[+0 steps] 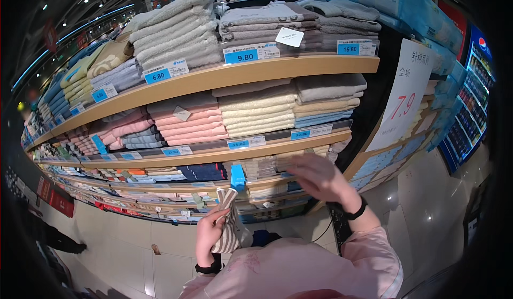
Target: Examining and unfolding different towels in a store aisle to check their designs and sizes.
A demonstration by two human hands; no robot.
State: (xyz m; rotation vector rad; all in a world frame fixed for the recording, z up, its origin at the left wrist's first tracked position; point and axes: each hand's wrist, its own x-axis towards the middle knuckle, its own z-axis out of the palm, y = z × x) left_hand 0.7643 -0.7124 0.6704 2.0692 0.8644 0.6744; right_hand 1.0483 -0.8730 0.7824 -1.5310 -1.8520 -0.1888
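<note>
My left hand (pixel 212 228) is closed on a brown-and-white striped towel (pixel 229 228), which hangs folded in front of my body with a blue tag (pixel 237 177) at its top end. My right hand (pixel 314 174) is raised in front of the lower shelves, palm down, its blurred fingers stretched out, and I see nothing in it. Behind its fingers lie stacks of beige towels (pixel 262 168). Higher up, cream towels (pixel 256 116) and pink towels (pixel 190 126) stand folded in stacks on the middle shelf.
Wooden shelf edges (pixel 260 67) with price labels run across the view. Gray towels (pixel 176 30) are piled on top. A white sign (pixel 400 94) hangs at the right end, near a drinks cooler (pixel 465 110). A person's dark-clothed leg (pixel 60 235) shows at the lower left on the tiled floor.
</note>
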